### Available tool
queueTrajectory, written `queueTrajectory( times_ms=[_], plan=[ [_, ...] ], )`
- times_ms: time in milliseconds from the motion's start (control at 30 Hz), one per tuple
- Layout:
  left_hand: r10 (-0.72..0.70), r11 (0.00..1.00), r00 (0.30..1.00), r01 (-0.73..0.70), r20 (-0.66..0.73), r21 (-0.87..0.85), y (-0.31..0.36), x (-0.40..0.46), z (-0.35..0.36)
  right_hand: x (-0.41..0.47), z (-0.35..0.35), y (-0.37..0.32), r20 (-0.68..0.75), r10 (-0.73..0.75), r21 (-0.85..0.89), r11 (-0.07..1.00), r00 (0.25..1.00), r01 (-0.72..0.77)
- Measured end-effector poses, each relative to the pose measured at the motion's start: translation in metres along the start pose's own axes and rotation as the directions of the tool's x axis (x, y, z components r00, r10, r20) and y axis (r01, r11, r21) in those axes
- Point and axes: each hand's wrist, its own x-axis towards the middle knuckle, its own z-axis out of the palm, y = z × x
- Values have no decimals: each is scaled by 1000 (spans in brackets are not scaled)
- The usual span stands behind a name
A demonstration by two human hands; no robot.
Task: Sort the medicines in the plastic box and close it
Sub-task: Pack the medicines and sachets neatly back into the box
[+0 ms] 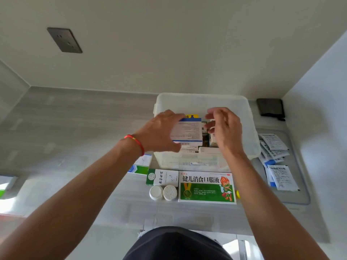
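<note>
Centrally, a translucent plastic box (pixel 249 128) stands open on the grey counter (pixel 75 128), against the back wall, with several medicine cartons standing inside it. Left hand (pixel 159 132): fingers and thumb curled around a white carton with blue bands (pixel 189 131), held over the box's interior. Right hand (pixel 225 126): over the box just right of that carton, fingers loosely curled around a small white item (pixel 211 128) that is too hidden to identify. In front of the box lie a large green-and-white carton with a cartoon figure (pixel 206 187), a smaller green-and-white carton (pixel 162 177) and two white bottles (pixel 163 192) side by side. A blue-and-green carton (pixel 139 168) lies partly under the left forearm. To the right, the box lid (pixel 300 194) lies flat and carries a pile of white sachets (pixel 276 158). A dark object (pixel 270 108) sits in the far right corner; a dark wall socket (pixel 64 40) is mounted on the wall.
</note>
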Motion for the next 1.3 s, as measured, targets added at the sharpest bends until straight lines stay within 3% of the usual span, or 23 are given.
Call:
queueTrajectory(
  times_ms=[100,233,333,400,467,533,567,633,700,733,767,800,900,967,1033,1167,1300],
  plan=[
    [-63,996,977,47,204,80,6,27,8,4,-24,13,19,-25,-190,981,1000,28],
    [-155,971,880,52,449,234,0,50,18,6,-27,19,16,-14,-241,970,1000,18],
    [-197,961,852,71,484,267,-3,52,24,8,-23,19,34,-23,-250,968,999,30],
    [-192,978,874,131,446,164,-3,47,21,9,-24,20,33,-19,-255,967,999,27],
    [-138,988,946,151,292,-21,-3,37,12,9,-24,21,41,-12,-267,963,999,23],
    [-76,984,997,70,-32,-166,-6,21,2,9,-23,22,65,-26,-308,950,998,45],
    [-68,977,973,19,-223,-214,-10,11,-1,7,-21,22,100,-49,-343,936,994,81],
    [-131,969,832,-8,-539,-248,-27,-13,-4,2,-12,21,236,-110,-402,893,966,200],
    [-265,960,676,118,-688,-253,-53,-38,3,-6,3,17,368,-144,-395,870,919,295],
    [-330,944,634,205,-699,-260,-70,-50,11,-10,14,15,414,-151,-381,867,898,321],
    [-380,925,638,278,-670,-260,-87,-61,22,-14,24,12,439,-160,-376,861,884,343],
    [-407,913,689,328,-600,-243,-103,-69,36,-17,33,9,445,-172,-387,848,879,362],
    [-391,920,900,388,-192,-55,-143,-84,81,-18,44,6,407,-195,-486,781,892,392],
    [-404,911,913,395,60,117,-162,-87,104,-16,41,7,381,-191,-521,764,905,380],
    [-408,902,895,366,179,228,-174,-84,117,-17,38,8,378,-188,-541,750,907,381],
    [-356,915,920,308,162,259,-184,-76,128,-18,40,8,341,-202,-586,718,918,376],
    [-347,931,937,338,45,140,-188,-76,118,-19,42,11,302,-201,-595,723,932,349]
  ],
)
